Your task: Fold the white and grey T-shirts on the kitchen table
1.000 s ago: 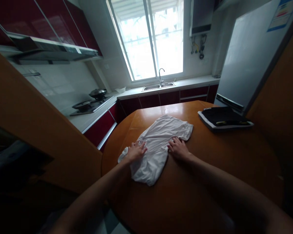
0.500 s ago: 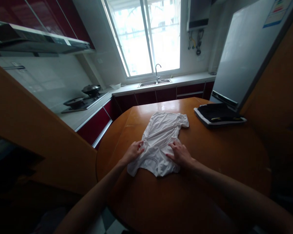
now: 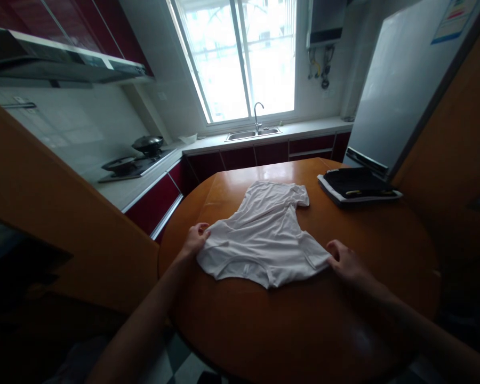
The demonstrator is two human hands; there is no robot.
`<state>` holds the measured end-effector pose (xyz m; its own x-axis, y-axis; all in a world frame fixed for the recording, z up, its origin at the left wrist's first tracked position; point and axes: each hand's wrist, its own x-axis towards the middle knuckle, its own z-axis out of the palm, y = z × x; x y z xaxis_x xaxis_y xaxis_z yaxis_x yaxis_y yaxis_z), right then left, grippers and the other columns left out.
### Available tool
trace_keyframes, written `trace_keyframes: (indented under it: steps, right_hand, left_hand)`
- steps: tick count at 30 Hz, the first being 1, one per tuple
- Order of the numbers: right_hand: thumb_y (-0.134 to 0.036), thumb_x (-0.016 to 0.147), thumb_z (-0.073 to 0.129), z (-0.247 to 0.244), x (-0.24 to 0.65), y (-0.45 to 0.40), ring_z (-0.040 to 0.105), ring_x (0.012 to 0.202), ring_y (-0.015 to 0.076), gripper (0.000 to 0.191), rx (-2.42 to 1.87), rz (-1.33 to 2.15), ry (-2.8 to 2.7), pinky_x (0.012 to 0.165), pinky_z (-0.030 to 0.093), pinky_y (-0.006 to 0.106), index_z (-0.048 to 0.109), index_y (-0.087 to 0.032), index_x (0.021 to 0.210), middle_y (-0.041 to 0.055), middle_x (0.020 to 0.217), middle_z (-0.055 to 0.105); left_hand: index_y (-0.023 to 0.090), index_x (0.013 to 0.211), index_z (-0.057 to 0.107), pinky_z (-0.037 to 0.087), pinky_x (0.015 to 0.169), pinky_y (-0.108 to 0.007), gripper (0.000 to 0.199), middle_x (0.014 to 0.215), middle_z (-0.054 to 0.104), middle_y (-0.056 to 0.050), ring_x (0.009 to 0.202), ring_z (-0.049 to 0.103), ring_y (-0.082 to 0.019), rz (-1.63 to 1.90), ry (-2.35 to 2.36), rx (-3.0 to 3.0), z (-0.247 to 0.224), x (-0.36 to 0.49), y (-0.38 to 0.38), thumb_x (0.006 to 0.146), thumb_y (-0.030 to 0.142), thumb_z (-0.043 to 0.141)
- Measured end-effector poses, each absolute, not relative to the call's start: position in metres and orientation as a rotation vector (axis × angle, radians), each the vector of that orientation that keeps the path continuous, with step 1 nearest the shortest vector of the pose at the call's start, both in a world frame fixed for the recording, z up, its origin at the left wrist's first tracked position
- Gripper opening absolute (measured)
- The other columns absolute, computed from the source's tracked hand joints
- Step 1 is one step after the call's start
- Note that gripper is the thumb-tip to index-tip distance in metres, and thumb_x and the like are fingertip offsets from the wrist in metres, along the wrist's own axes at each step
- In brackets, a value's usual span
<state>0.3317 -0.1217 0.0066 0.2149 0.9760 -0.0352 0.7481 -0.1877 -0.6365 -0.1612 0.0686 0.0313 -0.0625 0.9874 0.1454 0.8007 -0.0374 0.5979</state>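
Note:
A white T-shirt (image 3: 260, 234) lies spread on the wooden table (image 3: 304, 325), its neckline toward me and its body wrinkled toward the far side. At the left, my left hand (image 3: 196, 238) pinches the edge of one sleeve between thumb and fingers. My right hand (image 3: 346, 262) grips the tip of the other sleeve, which is stretched out to the right. The near part of the shirt is pulled fairly flat between both hands, while the far end is still bunched, with a corner sticking out to the right.
A stack of folded dark and white clothes (image 3: 356, 185) sits at the table's far right. Beyond the table are a counter with a sink (image 3: 254, 133), a stove with pans (image 3: 148, 144) at left, and a refrigerator (image 3: 400, 80) at right.
Both hands have moved apart, the left to the left and the right to the right. The near part of the T-shirt has widened, and its sleeves are now drawn out.

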Motion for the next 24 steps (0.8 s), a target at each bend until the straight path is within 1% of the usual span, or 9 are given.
trace_keyframes:
  steps: [4,7,9,11,13,16,19,22,24]
  right_hand:
    - [-0.018,0.080,0.054,0.013,0.321,-0.134,0.061,0.102,0.0237,0.050,-1.922,0.464,-1.771,0.084,0.046,0.032,0.057,-0.019,0.130,0.0108,0.117,0.063]
    - [-0.022,0.083,0.057,0.025,0.301,-0.130,0.053,0.115,0.0274,0.048,-1.856,0.303,-1.925,0.092,0.044,0.035,0.058,-0.022,0.131,0.0118,0.129,0.057]
    - [-0.031,0.088,0.058,0.029,0.288,-0.122,0.052,0.114,0.0291,0.039,-1.877,0.249,-1.982,0.091,0.043,0.037,0.062,-0.022,0.126,0.0125,0.125,0.058]
    - [-0.035,0.089,0.061,0.028,0.280,-0.114,0.054,0.109,0.0297,0.034,-1.950,0.241,-2.015,0.087,0.043,0.036,0.064,-0.021,0.120,0.0128,0.118,0.061]
    - [-0.031,0.088,0.063,0.024,0.277,-0.107,0.058,0.102,0.0277,0.025,-1.997,0.295,-2.018,0.082,0.043,0.034,0.065,-0.020,0.110,0.0120,0.109,0.064]
    - [-0.027,0.089,0.059,0.015,0.284,-0.100,0.063,0.089,0.0228,0.008,-1.977,0.440,-1.946,0.073,0.041,0.030,0.065,-0.021,0.090,0.0085,0.097,0.068]
    - [-0.028,0.087,0.058,0.011,0.301,-0.094,0.063,0.075,0.0199,0.012,-1.924,0.547,-1.781,0.064,0.040,0.028,0.062,-0.021,0.078,0.0056,0.082,0.069]
    - [-0.030,0.081,0.057,0.014,0.322,-0.088,0.062,0.069,0.0187,0.012,-1.799,0.605,-1.520,0.063,0.044,0.028,0.060,-0.020,0.075,0.0054,0.075,0.067]
    - [-0.033,0.077,0.058,0.021,0.337,-0.086,0.062,0.066,0.0184,0.014,-1.726,0.649,-1.311,0.061,0.047,0.028,0.060,-0.019,0.075,0.0057,0.073,0.067]
  left_hand:
    - [0.014,0.107,0.071,0.050,0.095,-0.042,0.038,0.108,0.056,-0.013,0.101,0.060,-0.029,0.776,2.015,2.008,0.028,-0.160,0.062,0.076,0.036,0.069]
    - [0.021,0.114,0.070,0.043,0.104,-0.046,0.035,0.119,0.053,-0.013,0.112,0.054,-0.032,0.761,1.956,2.383,0.033,-0.148,0.045,0.086,0.039,0.062]
    - [0.024,0.119,0.069,0.042,0.104,-0.045,0.036,0.119,0.056,-0.011,0.112,0.054,-0.031,0.700,1.799,2.544,0.036,-0.139,0.034,0.088,0.042,0.061]
    - [0.022,0.119,0.068,0.045,0.100,-0.043,0.043,0.113,0.059,-0.010,0.106,0.057,-0.030,0.607,1.707,2.510,0.036,-0.134,0.029,0.083,0.047,0.066]
    - [0.019,0.116,0.069,0.050,0.091,-0.040,0.047,0.106,0.061,-0.011,0.097,0.061,-0.028,0.545,1.686,2.369,0.035,-0.135,0.029,0.078,0.048,0.068]
    - [0.017,0.101,0.072,0.052,0.081,-0.035,0.037,0.093,0.064,-0.009,0.084,0.064,-0.025,0.540,1.653,2.229,0.033,-0.146,0.035,0.078,0.045,0.062]
    - [0.019,0.087,0.070,0.051,0.079,-0.034,0.033,0.087,0.067,-0.009,0.081,0.064,-0.024,0.547,1.635,2.198,0.035,-0.156,0.040,0.080,0.049,0.057]
    - [0.018,0.094,0.069,0.051,0.078,-0.033,0.047,0.093,0.069,-0.011,0.084,0.065,-0.026,0.514,1.665,2.181,0.038,-0.154,0.039,0.080,0.061,0.057]
    - [0.017,0.100,0.068,0.050,0.078,-0.034,0.056,0.099,0.068,-0.013,0.088,0.065,-0.028,0.446,1.735,2.217,0.040,-0.146,0.034,0.074,0.067,0.064]
